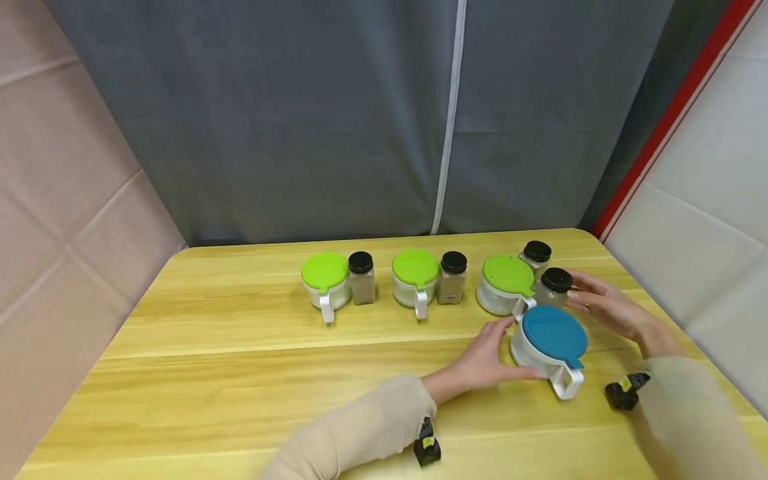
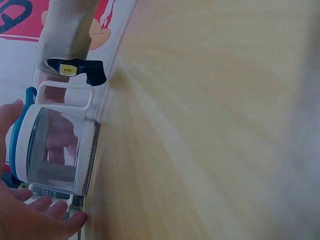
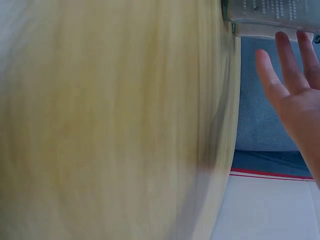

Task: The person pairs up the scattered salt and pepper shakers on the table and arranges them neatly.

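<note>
No clean word to call here! Beyond the white round pot with a blue plastic lid (image 1: 549,340), the clear square jar with a black lid (image 1: 553,293) carries rows of pale print (image 3: 270,7), too small to make out. To the pot's left, a small pale label (image 1: 451,299) sits on another black-lidded jar (image 1: 452,280), unreadable. Right of the pot, a black wrist camera (image 1: 624,393) wears a yellow tag (image 2: 68,70), its dark characters blurred!

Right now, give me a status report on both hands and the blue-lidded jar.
Left hand spread beside blue-lidded jar. Jar upright, lid on. Right hand at rightmost black-capped jar. Rightmost green-lidded jar close behind-left.
</note>
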The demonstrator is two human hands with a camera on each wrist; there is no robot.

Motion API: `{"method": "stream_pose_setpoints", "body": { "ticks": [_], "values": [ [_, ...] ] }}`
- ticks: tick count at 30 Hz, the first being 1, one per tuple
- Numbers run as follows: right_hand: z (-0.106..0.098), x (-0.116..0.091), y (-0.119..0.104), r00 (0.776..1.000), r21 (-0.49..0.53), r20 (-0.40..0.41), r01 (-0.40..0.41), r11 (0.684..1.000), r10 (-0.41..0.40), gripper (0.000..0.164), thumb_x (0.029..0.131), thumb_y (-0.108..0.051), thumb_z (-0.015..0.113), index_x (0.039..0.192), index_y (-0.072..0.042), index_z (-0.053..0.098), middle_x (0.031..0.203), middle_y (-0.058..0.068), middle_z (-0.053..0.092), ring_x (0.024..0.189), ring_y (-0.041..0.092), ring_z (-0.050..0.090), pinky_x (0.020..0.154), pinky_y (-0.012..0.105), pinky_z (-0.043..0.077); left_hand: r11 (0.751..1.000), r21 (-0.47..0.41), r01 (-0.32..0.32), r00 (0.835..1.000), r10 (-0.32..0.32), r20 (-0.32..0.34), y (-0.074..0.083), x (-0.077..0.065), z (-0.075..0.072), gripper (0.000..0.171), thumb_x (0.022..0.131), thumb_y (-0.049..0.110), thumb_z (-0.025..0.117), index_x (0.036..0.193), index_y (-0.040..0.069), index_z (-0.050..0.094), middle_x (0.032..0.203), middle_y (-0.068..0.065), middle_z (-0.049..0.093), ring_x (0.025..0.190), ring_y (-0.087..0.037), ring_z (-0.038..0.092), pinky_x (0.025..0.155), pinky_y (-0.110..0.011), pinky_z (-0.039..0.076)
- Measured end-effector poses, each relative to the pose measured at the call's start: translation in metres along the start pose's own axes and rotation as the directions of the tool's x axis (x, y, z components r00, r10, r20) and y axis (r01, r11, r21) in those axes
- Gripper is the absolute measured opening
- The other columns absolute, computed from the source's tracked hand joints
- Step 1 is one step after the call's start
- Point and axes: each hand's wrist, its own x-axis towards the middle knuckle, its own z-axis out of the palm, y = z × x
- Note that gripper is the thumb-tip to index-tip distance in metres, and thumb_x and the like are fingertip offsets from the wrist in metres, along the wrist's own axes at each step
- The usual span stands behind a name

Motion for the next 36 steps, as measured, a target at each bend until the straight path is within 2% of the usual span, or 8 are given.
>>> {"method": "stream_pose_setpoints", "body": {
  "ticks": [4, 11, 22, 26, 29, 36],
  "values": [
    [0.000, 0.000, 0.000, 1.000, 0.015, -0.015, -0.012, 1.000, 0.012, 0.036, 0.094, -0.002, 0.036, 0.123, -0.023, 0.037, 0.120, -0.013, 0.037, 0.104, 0.001, 0.046, 0.085, 0.019, 0.039, 1.000, -0.007, 0.002, 1.000, -0.002, -0.007, 0.000, 0.005, 0.003, 0.089, 0.067, 0.044, 0.073, 0.138, 0.020, 0.026, 0.133, 0.004, 0.032, 0.116, -0.010, 0.036, 0.089, -0.027, 0.035],
    [0.002, 0.003, -0.002, 0.999, 0.015, -0.031, -0.022, 1.000, 0.022, 0.034, 0.094, -0.005, 0.038, 0.121, -0.025, 0.038, 0.119, -0.012, 0.035, 0.104, -0.001, 0.045, 0.085, 0.019, 0.039, 0.997, -0.020, -0.068, 0.998, 0.068, 0.000, 0.003, 0.014, 0.007, 0.094, 0.067, 0.041, 0.074, 0.141, 0.019, 0.019, 0.138, 0.004, 0.025, 0.121, -0.010, 0.029, 0.092, -0.029, 0.034],
    [0.004, 0.006, -0.003, 1.000, 0.110, 0.005, 0.027, 0.994, -0.028, 0.037, 0.094, -0.001, 0.036, 0.119, -0.025, 0.048, 0.117, -0.011, 0.045, 0.103, 0.001, 0.047, 0.084, 0.019, 0.040, 0.997, -0.018, -0.071, 0.997, 0.070, -0.025, 0.007, 0.020, 0.008, 0.091, 0.067, 0.037, 0.075, 0.138, 0.015, 0.024, 0.132, 0.006, 0.033, 0.118, -0.008, 0.033, 0.090, -0.027, 0.034],
    [0.004, 0.008, -0.004, 1.000, 0.077, 0.018, 0.017, 0.997, -0.019, 0.039, 0.094, 0.000, 0.036, 0.121, -0.026, 0.046, 0.119, -0.011, 0.043, 0.104, 0.001, 0.046, 0.083, 0.019, 0.040, 0.999, -0.001, -0.047, 0.999, 0.047, -0.004, 0.005, 0.024, 0.009, 0.091, 0.067, 0.040, 0.075, 0.138, 0.016, 0.023, 0.132, 0.006, 0.032, 0.118, -0.008, 0.033, 0.091, -0.027, 0.034],
    [0.003, 0.009, -0.004, 1.000, 0.038, 0.022, 0.001, 0.999, -0.002, 0.040, 0.094, -0.001, 0.036, 0.123, -0.027, 0.043, 0.120, -0.011, 0.041, 0.105, 0.001, 0.046, 0.084, 0.018, 0.040, 0.999, 0.017, -0.052, 0.999, 0.052, 0.002, 0.003, 0.027, 0.011, 0.093, 0.067, 0.041, 0.074, 0.139, 0.017, 0.021, 0.133, 0.005, 0.031, 0.118, -0.009, 0.033, 0.091, -0.027, 0.034],
    [0.002, 0.010, -0.004, 1.000, 0.002, 0.010, -0.024, 1.000, 0.024, 0.041, 0.094, -0.001, 0.036, 0.126, -0.026, 0.041, 0.121, -0.008, 0.038, 0.104, 0.003, 0.046, 0.084, 0.018, 0.040, 0.994, 0.088, -0.059, 0.998, 0.062, -0.031, 0.006, 0.031, 0.016, 0.093, 0.064, 0.048, 0.073, 0.138, 0.019, 0.023, 0.127, 0.007, 0.034, 0.111, -0.007, 0.038, 0.087, -0.025, 0.037]
  ]
}}
